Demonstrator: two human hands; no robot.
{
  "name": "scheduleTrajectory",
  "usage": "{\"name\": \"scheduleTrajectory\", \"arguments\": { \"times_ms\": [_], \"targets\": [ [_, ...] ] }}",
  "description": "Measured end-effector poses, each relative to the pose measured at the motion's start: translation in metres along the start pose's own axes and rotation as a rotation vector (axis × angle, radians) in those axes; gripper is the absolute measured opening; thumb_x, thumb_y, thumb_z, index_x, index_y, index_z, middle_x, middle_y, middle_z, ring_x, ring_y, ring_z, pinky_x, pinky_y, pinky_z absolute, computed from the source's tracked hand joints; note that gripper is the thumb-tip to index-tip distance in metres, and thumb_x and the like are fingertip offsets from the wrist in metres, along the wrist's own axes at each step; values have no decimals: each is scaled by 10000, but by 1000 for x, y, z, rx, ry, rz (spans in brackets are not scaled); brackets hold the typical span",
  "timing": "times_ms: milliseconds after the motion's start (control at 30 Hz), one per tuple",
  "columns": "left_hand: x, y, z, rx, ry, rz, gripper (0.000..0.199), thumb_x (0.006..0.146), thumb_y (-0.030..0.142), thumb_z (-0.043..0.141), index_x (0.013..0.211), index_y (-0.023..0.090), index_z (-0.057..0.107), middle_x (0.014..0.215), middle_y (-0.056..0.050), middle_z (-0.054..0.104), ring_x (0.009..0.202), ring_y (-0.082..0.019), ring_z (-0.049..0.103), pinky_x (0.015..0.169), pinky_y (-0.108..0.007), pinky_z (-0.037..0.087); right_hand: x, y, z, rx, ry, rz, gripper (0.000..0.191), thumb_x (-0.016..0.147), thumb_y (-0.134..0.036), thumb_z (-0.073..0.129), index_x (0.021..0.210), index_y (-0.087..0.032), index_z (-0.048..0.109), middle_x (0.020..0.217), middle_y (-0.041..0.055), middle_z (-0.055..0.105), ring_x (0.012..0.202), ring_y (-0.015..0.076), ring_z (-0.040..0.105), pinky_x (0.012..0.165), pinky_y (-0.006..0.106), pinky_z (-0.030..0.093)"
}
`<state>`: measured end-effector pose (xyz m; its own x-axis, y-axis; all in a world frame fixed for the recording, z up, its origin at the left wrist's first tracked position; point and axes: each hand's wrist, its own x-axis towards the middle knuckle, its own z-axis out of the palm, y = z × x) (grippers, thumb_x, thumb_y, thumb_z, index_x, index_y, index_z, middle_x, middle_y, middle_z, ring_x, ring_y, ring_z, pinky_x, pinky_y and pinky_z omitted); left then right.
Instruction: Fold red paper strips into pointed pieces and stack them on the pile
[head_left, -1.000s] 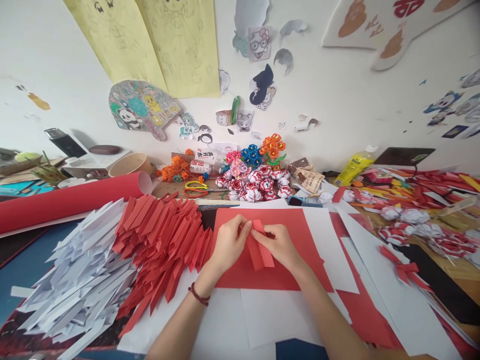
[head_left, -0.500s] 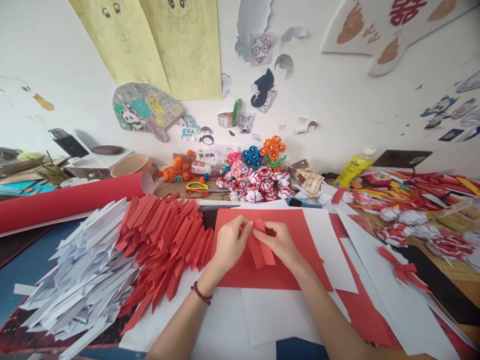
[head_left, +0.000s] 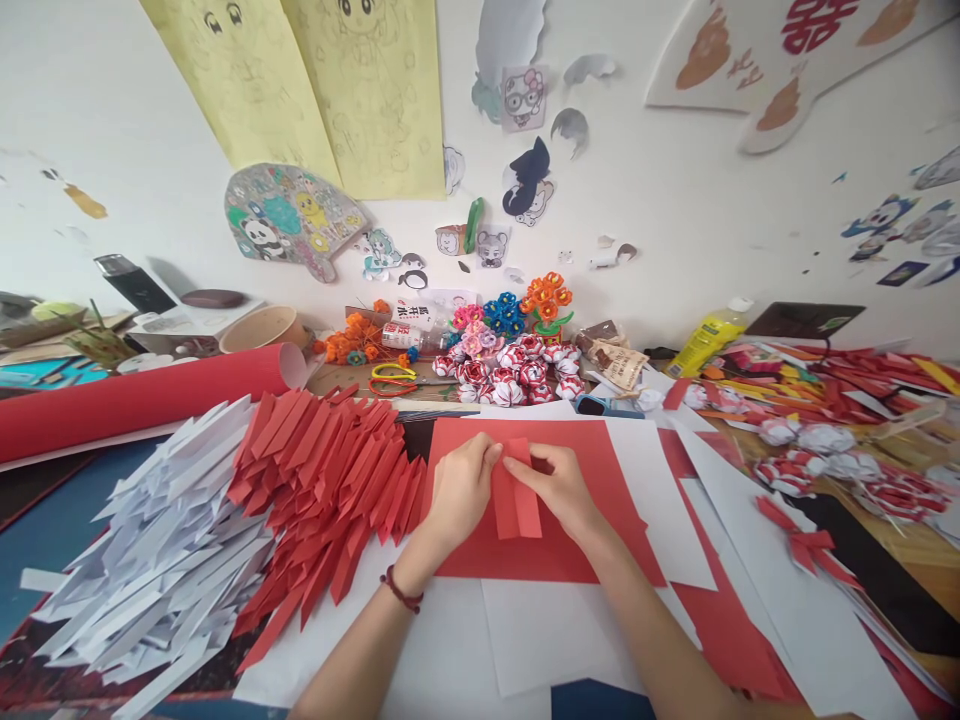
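Note:
A small red paper strip (head_left: pixel 517 505) with a lengthwise crease is held between my two hands. My left hand (head_left: pixel 461 490) pinches its upper left edge between thumb and fingers. On the other side, my right hand (head_left: pixel 559 482) grips the upper right edge, its thumb lying on the paper's face. Beneath both hands lies a large red paper sheet (head_left: pixel 465 555) on top of white sheets (head_left: pixel 555 630). Left of my left hand rises a pile of folded red paper strips (head_left: pixel 322 490), and beyond it a heap of folded white paper strips (head_left: pixel 172 560).
A red paper roll (head_left: pixel 150 400) lies at the left. Red-and-white paper flowers (head_left: pixel 510 370), scissors (head_left: pixel 394 378) and a blue watch (head_left: pixel 592 404) sit along the back. A yellow bottle (head_left: pixel 709 338) stands at back right, near scattered paper scraps (head_left: pixel 862 370).
The red strip's lower end has swung slightly left, so it now hangs straighter. Both hands keep their hold on it in nearly the same place.

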<state>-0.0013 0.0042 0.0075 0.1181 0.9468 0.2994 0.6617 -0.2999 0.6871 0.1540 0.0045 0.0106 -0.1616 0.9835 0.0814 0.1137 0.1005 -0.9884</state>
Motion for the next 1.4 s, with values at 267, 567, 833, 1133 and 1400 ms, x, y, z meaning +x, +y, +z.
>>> {"name": "scheduleTrajectory", "arguments": {
  "times_ms": [267,567,833,1133,1400],
  "targets": [
    [2,2,-6,-117,11,-12,249,937,355,437,777,187,529,687,22,539,588,-106,436,581,-219,306,1,2,-3,4,-52,14,364,799,-496,622,774,-137,674,712,33,616,674,177,537,573,266,397],
    [4,2,-10,-255,119,-43,176,901,287,492,811,172,591,699,13,572,617,-107,479,600,-212,364,2,3,-7,129,-294,151,247,777,-375,688,908,-166,700,881,54,690,841,223,624,700,298,461],
    [7,-7,-9,-373,194,-151,208,896,356,492,822,172,554,734,10,575,650,-107,501,623,-210,371,8,10,-13,184,-2,197,271,731,-409,742,743,-147,671,674,20,618,630,143,541,598,266,410],
    [3,1,-6,-334,-217,-150,219,780,352,586,738,139,616,609,37,491,554,-88,402,526,-206,295,9,7,-20,467,182,163,260,745,-401,750,729,-154,670,660,8,568,564,100,472,533,240,368],
    [2,3,-5,-346,-186,-158,310,828,408,546,821,119,656,617,32,449,571,-88,341,523,-216,257,6,4,-7,188,25,61,265,767,-403,723,905,-176,718,840,51,670,746,170,571,674,280,440]
  ]
}}
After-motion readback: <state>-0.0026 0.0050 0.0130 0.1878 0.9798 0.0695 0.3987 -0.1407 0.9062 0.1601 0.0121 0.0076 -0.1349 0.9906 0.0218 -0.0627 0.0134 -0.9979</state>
